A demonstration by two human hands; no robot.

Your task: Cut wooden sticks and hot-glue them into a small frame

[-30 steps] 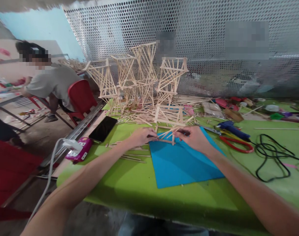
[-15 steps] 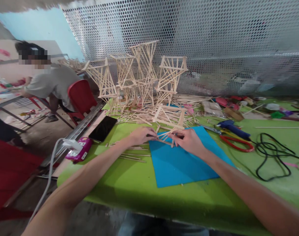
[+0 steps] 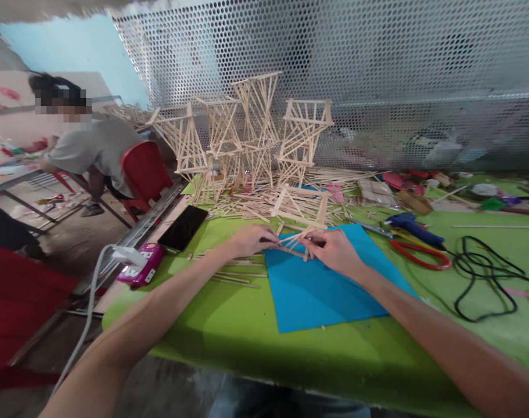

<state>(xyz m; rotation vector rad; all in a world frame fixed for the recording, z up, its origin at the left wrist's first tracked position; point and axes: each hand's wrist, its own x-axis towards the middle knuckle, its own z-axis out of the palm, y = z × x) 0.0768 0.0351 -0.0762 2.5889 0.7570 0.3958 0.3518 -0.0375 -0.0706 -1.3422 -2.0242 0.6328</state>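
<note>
My left hand (image 3: pixel 252 238) and my right hand (image 3: pixel 331 249) meet over the far edge of a blue sheet (image 3: pixel 329 284) on the green table (image 3: pixel 229 325). Both pinch a small flat frame of thin wooden sticks (image 3: pixel 295 242) that lies between them on the sheet. The left fingers grip its left end, the right fingers its right end. Behind the hands stand several tall lattice towers of sticks (image 3: pixel 251 133) on a heap of loose sticks (image 3: pixel 264 200).
A black phone (image 3: pixel 183 226) and a pink power strip (image 3: pixel 139 268) with a white cable lie at the left. A blue glue gun (image 3: pixel 410 226), red-handled scissors (image 3: pixel 418 255) and a black cord (image 3: pixel 482 273) are at the right. Another person (image 3: pixel 87 145) sits on a red chair far left.
My right hand has slid a little left and nearer along the stick frame. The left hand has stayed in place.
</note>
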